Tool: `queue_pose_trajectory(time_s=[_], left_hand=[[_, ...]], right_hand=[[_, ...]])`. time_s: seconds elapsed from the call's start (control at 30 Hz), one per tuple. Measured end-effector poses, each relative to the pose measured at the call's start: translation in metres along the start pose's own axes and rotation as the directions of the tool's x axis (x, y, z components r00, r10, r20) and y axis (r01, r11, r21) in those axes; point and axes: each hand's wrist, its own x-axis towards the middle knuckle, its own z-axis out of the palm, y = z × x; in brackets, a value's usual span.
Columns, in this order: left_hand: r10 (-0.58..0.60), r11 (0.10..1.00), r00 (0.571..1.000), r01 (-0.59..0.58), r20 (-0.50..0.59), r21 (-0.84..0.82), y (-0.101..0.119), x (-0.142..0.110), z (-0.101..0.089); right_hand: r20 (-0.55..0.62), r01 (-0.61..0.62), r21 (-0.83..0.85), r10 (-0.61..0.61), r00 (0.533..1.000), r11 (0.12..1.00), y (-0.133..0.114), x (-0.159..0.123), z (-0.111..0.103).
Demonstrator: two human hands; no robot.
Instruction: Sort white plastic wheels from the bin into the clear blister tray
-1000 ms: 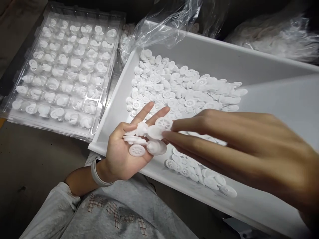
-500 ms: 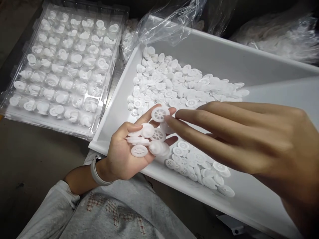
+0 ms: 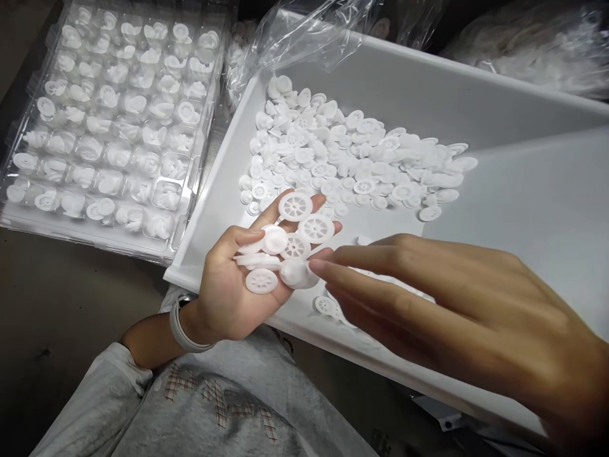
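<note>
Under dim light, the clear rectangular plastic tray (image 3: 85, 230) at left shows filled pockets; the left hand (image 3: 233, 292), palm up, fingers loosely spread, carries round white spoked plastic wheels (image 3: 316, 228), one no longer pinched; more remain in the grey plastic bin (image 3: 428, 89); whether the right hand's (image 3: 466, 311) bent fingers grip anything, I cannot tell

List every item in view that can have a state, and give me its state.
Left hand: palm up, open, supporting discs.
Right hand: fingers extended beside the held discs; contact unclear.
Held discs: overlapping, some with spoked faces showing.
Loose discs: piled.
Bin: open-topped, holding the loose discs.
Clear tray: compartments holding white pieces.
Plastic film: crumpled, over the bin's rim.
Wristband: worn on the left wrist.
</note>
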Motion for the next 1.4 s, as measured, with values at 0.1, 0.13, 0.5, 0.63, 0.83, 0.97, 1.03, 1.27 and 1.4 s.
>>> queue_pose_trajectory(time_s=[0.1, 0.13, 0.5, 0.63, 0.83, 0.97, 1.03, 1.27, 1.4], left_hand=[[-0.004, 1.000, 1.000, 0.004, -0.015, 0.004, 0.000, 0.000, 0.000], [-0.003, 1.000, 1.000, 0.003, -0.016, 0.008, 0.000, 0.000, 0.000], [-0.005, 1.000, 1.000, 0.005, -0.020, 0.016, 0.001, -0.001, 0.000], [-0.002, 1.000, 1.000, 0.002, 0.003, 0.015, 0.001, -0.002, -0.001], [-0.001, 1.000, 1.000, 0.001, -0.011, 0.007, -0.001, 0.001, 0.000], [0.002, 1.000, 1.000, -0.002, 0.000, -0.004, -0.002, 0.002, 0.003], [-0.007, 1.000, 1.000, 0.007, -0.018, 0.012, -0.002, 0.001, 0.004], [-0.065, 0.997, 0.998, 0.065, 0.001, 0.032, 0.002, -0.002, 0.000], [-0.088, 0.996, 0.996, 0.088, 0.018, 0.008, 0.005, -0.002, -0.002]], right_hand=[[0.023, 0.141, -0.109, -0.139, 0.990, 0.984, -0.007, 0.003, 0.004], [0.023, 0.131, -0.127, -0.129, 0.991, 0.983, -0.009, 0.004, 0.005], [-0.046, 0.035, -0.077, -0.038, 0.998, 0.996, -0.011, 0.005, 0.020], [-0.071, -0.038, 0.063, 0.042, 0.997, 0.997, -0.013, 0.007, 0.022], [-0.132, -0.185, 0.211, 0.216, 0.967, 0.960, 0.000, 0.019, 0.014], [0.049, -0.442, 0.367, 0.458, 0.888, 0.818, 0.017, 0.040, 0.015], [0.158, -0.498, 0.467, 0.486, 0.860, 0.730, 0.022, 0.049, 0.016], [-0.031, -0.477, 0.563, 0.594, 0.804, 0.674, 0.050, 0.005, -0.006], [0.459, -0.597, -0.048, 0.549, 0.699, 0.800, 0.078, -0.076, -0.008]])
